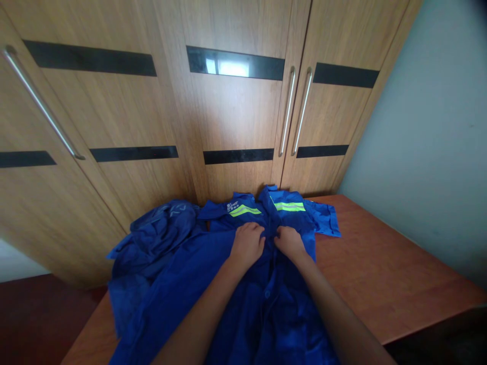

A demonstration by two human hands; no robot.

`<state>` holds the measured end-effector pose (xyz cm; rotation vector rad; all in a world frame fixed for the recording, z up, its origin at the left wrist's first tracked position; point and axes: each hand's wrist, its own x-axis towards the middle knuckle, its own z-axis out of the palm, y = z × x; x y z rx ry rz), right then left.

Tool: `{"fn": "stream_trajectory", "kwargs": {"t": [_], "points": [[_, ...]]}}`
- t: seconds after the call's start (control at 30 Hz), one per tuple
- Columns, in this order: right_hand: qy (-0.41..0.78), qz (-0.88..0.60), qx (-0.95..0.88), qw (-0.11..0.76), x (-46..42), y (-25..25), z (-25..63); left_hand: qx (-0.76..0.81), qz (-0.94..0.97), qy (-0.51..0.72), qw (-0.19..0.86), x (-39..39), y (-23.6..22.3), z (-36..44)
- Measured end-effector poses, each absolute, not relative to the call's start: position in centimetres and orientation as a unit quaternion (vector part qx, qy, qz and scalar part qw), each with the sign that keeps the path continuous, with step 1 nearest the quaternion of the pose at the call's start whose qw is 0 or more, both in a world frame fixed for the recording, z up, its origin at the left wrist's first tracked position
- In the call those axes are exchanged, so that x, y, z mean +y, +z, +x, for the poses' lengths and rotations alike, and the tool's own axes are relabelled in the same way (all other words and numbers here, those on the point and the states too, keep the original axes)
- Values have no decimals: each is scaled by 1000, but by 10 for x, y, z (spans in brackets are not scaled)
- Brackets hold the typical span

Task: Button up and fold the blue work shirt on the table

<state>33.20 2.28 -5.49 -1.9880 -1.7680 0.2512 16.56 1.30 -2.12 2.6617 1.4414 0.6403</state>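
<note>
A blue work jacket lies spread over the wooden table, front side up, its collar toward the wardrobe. Yellow-and-silver reflective strips cross its chest, and white print sits above the left one. My left hand is closed at the left side of the front opening, fingers curled on the cloth. Opposite it, my right hand pinches the other front edge, a small gap from the left. Below the hands a button shows on the front strip. The fingertips are partly hidden.
A crumpled heap of dark blue clothing lies at the left of the table. Behind stands a wooden wardrobe with long metal handles and dark strips. A pale wall rises on the right.
</note>
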Motion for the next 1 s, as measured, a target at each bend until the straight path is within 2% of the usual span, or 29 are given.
{"fn": "stream_trajectory", "kwargs": {"t": [0.3, 0.43, 0.57, 0.87, 1.0], "points": [[239, -622, -614, 424, 35, -78, 339, 495, 859, 124, 34, 27, -35, 158], [314, -553, -593, 494, 36, -85, 327, 540, 832, 121, 45, 23, -32, 136], [339, -525, -553, 550, 36, -90, 316, 549, 822, 141, 60, 23, -24, 135], [336, -521, -505, 600, 37, -90, 313, 539, 813, 181, 129, 40, -31, 176], [330, -525, -496, 607, 38, -90, 311, 542, 784, 242, 181, 46, -40, 168]]}}
